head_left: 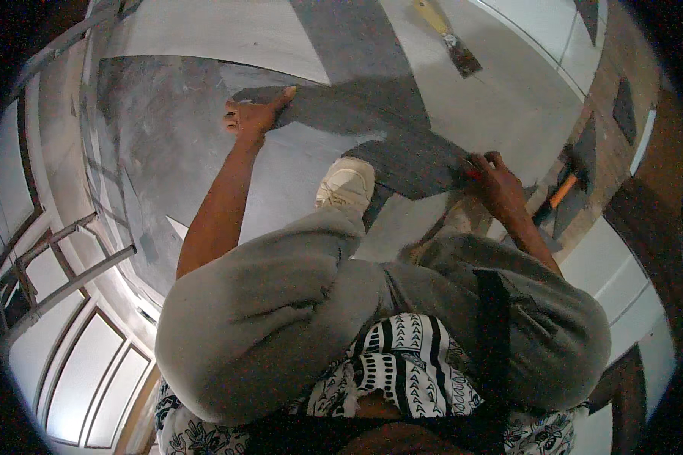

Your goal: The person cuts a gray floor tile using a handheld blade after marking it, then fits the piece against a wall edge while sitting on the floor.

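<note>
A thin dark grey sheet [413, 161] with angular edges stretches between my hands, low over the floor. My left hand [254, 114] is closed at its far left end, thumb on top and fingers curled. At its right end, the bent fingers of my right hand [499, 186] pinch the edge; shade hides part of the grip. Dark shadow bands cross the sheet, so its full outline is hard to make out. Beyond it lies a putty knife [449, 42] with a yellow handle and a stained metal blade.
Large grey panels [159, 129] cover the floor. A hammer [560, 193] with an orange handle lies right of my right hand, near dark offcuts [624, 110]. My white shoe [347, 184] is close to the sheet. Metal frame bars [76, 284] stand at left; white tiles [622, 262] lie at right.
</note>
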Available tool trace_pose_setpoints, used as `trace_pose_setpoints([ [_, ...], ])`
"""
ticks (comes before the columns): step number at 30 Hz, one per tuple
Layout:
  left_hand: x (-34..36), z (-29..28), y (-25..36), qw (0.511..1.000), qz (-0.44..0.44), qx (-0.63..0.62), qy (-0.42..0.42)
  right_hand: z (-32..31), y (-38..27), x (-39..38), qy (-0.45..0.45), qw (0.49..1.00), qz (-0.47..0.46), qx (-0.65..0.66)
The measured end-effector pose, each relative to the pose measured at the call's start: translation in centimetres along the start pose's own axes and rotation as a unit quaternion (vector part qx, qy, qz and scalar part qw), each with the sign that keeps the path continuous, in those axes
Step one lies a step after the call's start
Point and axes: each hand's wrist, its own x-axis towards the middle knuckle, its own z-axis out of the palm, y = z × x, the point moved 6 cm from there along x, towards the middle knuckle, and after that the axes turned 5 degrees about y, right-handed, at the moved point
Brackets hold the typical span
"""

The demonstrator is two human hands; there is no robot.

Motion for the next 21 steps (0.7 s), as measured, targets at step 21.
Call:
trace_pose_setpoints([
  [21, -1.8, 1.2, 1.9, 0.999, -0.038, -0.023, -0.011, 2.4, 0.2, -0.1, 0.004, 0.998, 0.046, -0.049],
])
